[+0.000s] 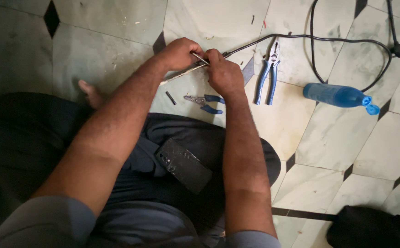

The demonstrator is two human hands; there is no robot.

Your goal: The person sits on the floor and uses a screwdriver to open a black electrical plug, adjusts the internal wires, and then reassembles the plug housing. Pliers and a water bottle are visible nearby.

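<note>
We grip the black cable (273, 39) with both fists closed on its end: left hand (180, 53) and right hand (224, 73) touching. Just below the cable lie small blue cutters (204, 103); blue-handled pliers (268, 76) beside; blue bottle (337, 95) farther right.

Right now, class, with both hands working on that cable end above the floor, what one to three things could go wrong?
1. The thin metal tool gripped by the left hand points at the right hand; a slip could jab it.
2. The black cable loops loosely across the floor and could snag.
3. The black phone lying on the lap could slide off onto the tiles.
</note>
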